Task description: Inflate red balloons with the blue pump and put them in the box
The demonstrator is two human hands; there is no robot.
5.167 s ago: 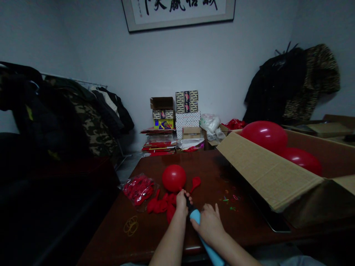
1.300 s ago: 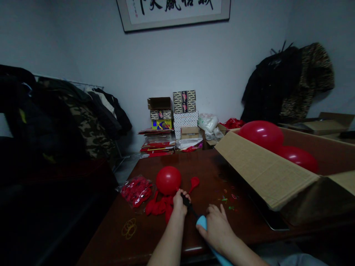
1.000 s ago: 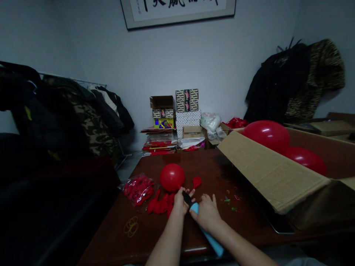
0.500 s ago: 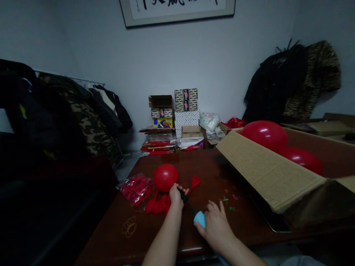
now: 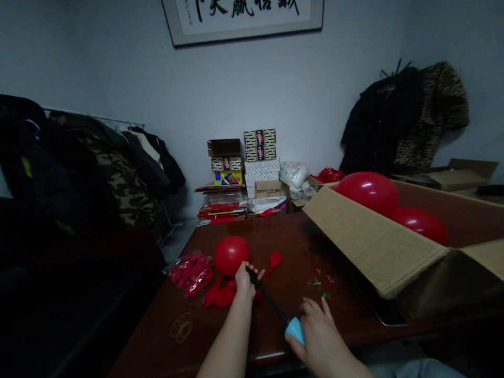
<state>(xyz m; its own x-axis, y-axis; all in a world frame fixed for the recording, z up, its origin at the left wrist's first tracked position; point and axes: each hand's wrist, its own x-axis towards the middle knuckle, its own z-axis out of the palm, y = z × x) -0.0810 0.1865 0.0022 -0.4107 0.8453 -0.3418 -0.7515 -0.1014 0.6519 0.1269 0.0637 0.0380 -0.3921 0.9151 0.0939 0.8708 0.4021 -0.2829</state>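
Observation:
A small round red balloon [image 5: 231,254] sits part-inflated on the dark wooden table [image 5: 244,336]. My left hand [image 5: 244,280] is closed round its neck, pinching it onto the black nozzle of a hand pump. From there the pump's thin black rod [image 5: 271,304] runs back, drawn far out, to the light blue barrel [image 5: 295,329]. My right hand [image 5: 321,338] grips that barrel near the table's front edge. A loose deflated red balloon [image 5: 273,260] lies just right of my left hand.
Flat red balloons [image 5: 220,295] and a clear bag of them [image 5: 191,273] lie left of my hands. Yellow rubber bands [image 5: 181,328] and small coloured bands [image 5: 321,281] dot the table. A large open cardboard box [image 5: 374,247] with two inflated red balloons [image 5: 368,191] fills the right side.
My right hand has pulled the blue barrel back toward me, lengthening the exposed black rod, after pushing it in a second ago. The left hand stays on the balloon's neck.

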